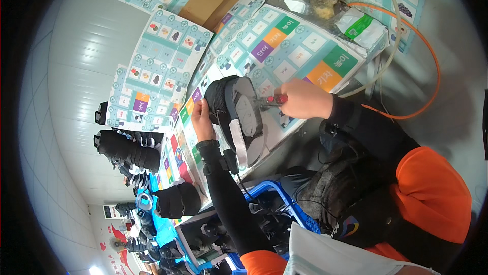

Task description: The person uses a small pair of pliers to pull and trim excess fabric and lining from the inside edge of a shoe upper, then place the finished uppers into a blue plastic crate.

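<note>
A black shoe [220, 101] is tipped on its side above the table, its dark grey sole [245, 108] turned toward the right. My left hand [202, 121] holds it by the upper, fingers closed on its left side. A white strip [238, 142] shows on the near part of the shoe. In my right hand [305, 100] a small red-handled tool [276, 100] is gripped, its narrow dark end pointing left at the sole. Whether that end touches the sole I cannot tell.
Printed sheets [325, 69] cover the table and stand at its left side. A cardboard box [206, 0] and a stained pot [325, 1] are at the back. An orange hose [436, 66] loops at right. A blue basket [305, 219] stands below; stacked black shoes [127, 150] lie left.
</note>
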Tool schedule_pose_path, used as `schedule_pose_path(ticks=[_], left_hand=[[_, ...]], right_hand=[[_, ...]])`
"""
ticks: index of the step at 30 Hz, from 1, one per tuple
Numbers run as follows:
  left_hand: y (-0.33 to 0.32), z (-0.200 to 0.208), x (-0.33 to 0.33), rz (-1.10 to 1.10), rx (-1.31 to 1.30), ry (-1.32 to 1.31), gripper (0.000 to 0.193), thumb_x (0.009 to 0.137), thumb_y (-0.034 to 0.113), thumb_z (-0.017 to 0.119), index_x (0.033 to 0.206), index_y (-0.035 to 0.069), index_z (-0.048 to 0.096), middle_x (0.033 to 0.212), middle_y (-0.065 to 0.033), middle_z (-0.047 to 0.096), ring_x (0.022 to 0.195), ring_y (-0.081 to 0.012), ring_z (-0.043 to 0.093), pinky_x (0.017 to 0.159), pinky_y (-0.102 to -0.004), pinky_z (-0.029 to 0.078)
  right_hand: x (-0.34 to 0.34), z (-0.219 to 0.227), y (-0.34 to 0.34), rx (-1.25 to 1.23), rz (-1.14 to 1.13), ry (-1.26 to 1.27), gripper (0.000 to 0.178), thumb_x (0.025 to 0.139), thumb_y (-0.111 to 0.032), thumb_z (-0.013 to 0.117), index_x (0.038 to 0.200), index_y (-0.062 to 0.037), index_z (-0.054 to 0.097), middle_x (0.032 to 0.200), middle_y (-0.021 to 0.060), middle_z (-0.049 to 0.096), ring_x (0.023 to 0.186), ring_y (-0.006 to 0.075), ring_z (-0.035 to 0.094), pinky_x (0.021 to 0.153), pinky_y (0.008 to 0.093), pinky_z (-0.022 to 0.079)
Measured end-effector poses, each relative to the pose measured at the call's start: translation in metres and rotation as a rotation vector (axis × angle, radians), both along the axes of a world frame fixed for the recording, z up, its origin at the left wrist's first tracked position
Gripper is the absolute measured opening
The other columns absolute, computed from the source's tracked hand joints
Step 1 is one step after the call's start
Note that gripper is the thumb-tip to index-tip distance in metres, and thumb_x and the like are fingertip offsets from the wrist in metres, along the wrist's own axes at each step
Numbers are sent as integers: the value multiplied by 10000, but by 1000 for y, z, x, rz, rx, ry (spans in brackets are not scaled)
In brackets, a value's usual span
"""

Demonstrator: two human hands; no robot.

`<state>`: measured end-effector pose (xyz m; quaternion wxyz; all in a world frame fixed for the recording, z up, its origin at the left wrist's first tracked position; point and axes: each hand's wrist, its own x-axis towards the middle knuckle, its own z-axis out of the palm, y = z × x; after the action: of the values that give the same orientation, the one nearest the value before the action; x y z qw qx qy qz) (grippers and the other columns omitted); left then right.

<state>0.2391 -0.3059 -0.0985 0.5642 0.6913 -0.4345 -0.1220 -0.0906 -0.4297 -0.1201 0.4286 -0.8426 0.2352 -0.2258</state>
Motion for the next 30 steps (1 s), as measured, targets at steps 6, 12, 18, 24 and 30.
schedule_pose_path(ticks=[6, 12, 18, 24, 30], left_hand=[[2, 15, -13, -12, 25, -61, 314, 1083, 281, 602, 873, 53, 650, 752, 84, 494, 680, -35, 395, 611, -234, 300], [17, 97, -60, 3, -38, -800, 100, 963, 136, 725, 978, 39, 744, 768, -34, 628, 715, -169, 518, 671, -317, 393], [2, 97, -99, -283, 56, -1266, 41, 898, 121, 731, 880, 86, 741, 824, -69, 654, 850, -291, 585, 834, -427, 426], [4, -1, -97, 600, -27, -1154, 356, 980, 313, 671, 1141, -4, 681, 967, -201, 680, 1035, -407, 621, 977, -513, 456], [47, 55, -113, 657, 688, -1174, 337, 1077, 320, 494, 1092, 48, 693, 963, -222, 734, 850, -426, 715, 732, -510, 560]], right_hand=[[-9, 1, 9, 107, 236, 54, 160, 827, -119, 664, 929, -4, 707, 768, 238, 672, 752, 439, 651, 685, 454, 498], [-40, 7, 3, 143, 74, -126, 281, 846, -213, 684, 1021, 8, 682, 831, 248, 678, 800, 428, 669, 703, 451, 502], [-62, 2, -15, 320, -86, -277, 181, 871, -74, 715, 1016, 29, 687, 837, 28, 684, 772, 91, 580, 757, 274, 475], [-67, 0, -5, 253, -147, -315, 340, 823, -161, 762, 1100, 26, 705, 728, 170, 616, 639, 220, 544, 658, 348, 476], [-89, 7, -20, 326, -119, -370, 278, 840, -123, 740, 1075, 19, 701, 753, 150, 641, 661, 179, 555, 675, 329, 470]])
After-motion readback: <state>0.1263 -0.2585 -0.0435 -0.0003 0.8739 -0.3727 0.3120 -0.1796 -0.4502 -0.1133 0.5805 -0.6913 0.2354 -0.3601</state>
